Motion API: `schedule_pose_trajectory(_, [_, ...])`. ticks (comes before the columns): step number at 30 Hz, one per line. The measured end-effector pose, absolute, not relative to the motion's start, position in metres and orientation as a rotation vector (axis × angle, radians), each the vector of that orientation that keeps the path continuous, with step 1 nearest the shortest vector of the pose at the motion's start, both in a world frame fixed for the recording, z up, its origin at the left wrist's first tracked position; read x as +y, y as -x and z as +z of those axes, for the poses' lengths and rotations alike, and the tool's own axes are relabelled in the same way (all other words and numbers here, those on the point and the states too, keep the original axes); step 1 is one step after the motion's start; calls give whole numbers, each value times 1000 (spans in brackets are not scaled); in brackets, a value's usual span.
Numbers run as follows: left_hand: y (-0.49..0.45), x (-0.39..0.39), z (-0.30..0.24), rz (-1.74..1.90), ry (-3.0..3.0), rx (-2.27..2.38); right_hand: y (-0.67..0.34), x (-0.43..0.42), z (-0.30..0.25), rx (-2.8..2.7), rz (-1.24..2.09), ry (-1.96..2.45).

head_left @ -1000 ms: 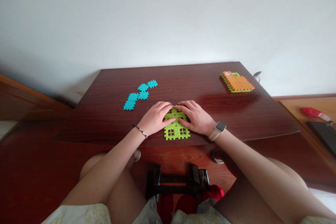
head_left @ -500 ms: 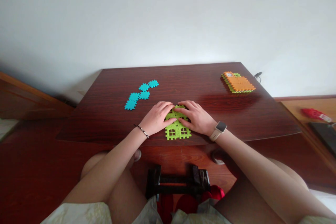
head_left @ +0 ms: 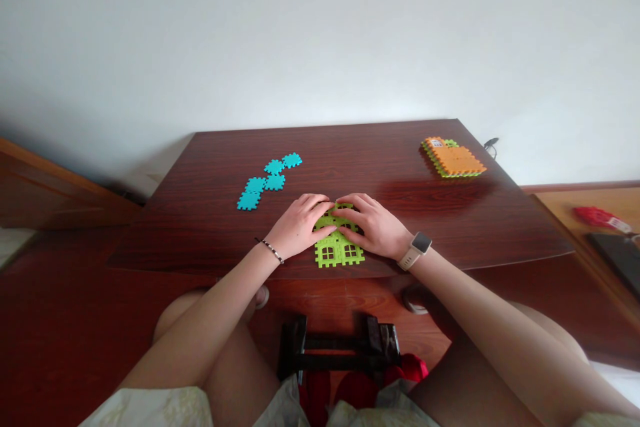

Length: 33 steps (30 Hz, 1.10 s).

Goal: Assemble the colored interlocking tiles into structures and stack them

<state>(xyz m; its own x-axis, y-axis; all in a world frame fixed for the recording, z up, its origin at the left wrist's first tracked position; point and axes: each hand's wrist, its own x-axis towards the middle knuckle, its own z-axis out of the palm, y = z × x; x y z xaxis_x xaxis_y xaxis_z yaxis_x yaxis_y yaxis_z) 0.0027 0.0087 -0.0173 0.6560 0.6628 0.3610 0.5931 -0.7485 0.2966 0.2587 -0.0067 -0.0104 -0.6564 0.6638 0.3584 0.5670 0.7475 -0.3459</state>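
**Green interlocking house panel [head_left: 339,253] under 2 hands**

From the head camera, it lies flat near the desk's front edge. The left hand [head_left: 300,227] and right hand [head_left: 374,227] cup its upper half, fingertips nearly meeting; grip or press, I cannot tell. It looks light and stiff, and probably slides easily on the polished dark wooden desk [head_left: 350,153]. Its notched lower edges seem best for holding. Teal foam-like tiles [head_left: 261,182] lie left; an orange stack [head_left: 453,158] lies right.

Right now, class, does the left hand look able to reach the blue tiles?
Probably yes. The left hand rests on the green house, and the blue tiles lie close by, ahead and to its left. No object appears to stand between them.
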Motion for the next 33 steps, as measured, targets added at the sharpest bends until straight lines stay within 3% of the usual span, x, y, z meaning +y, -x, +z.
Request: schedule_pose_trajectory(33, [-3, 9, -18, 682, -2714, 1045, -258, -10, -4, -2408, 267, 918])
